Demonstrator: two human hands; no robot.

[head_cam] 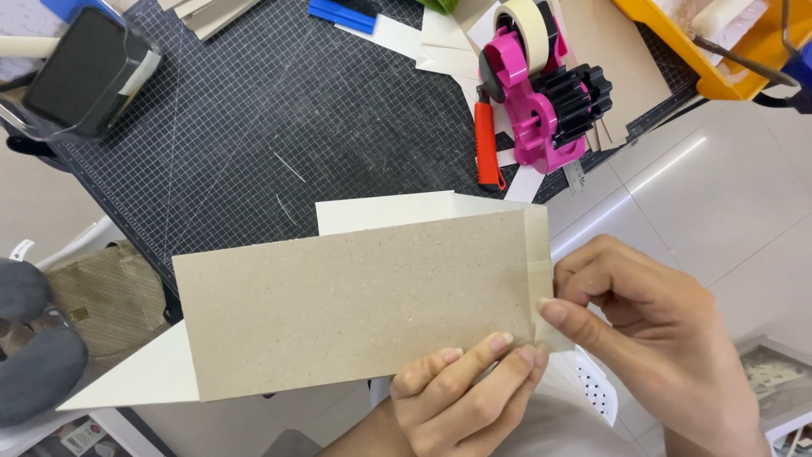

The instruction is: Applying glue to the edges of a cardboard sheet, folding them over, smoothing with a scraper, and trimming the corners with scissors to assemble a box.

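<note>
- Head view looks down on a grey cardboard sheet [355,309] held flat above the edge of a black cutting mat [254,127], with cream paper [381,211] lying under it.
- Left hand [461,393] grips the cardboard's lower edge, fingers curled up onto it.
- Right hand [660,330] pinches the paper flap at the cardboard's right end between thumb and forefinger.
- On the mat stand a pink tape dispenser [541,85] and, just beside it, a red knife [486,144].

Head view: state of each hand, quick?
Left hand: closed on the grey rectangular cardboard sheet's lower edge.
Right hand: pinching the sheet's right end.
</note>
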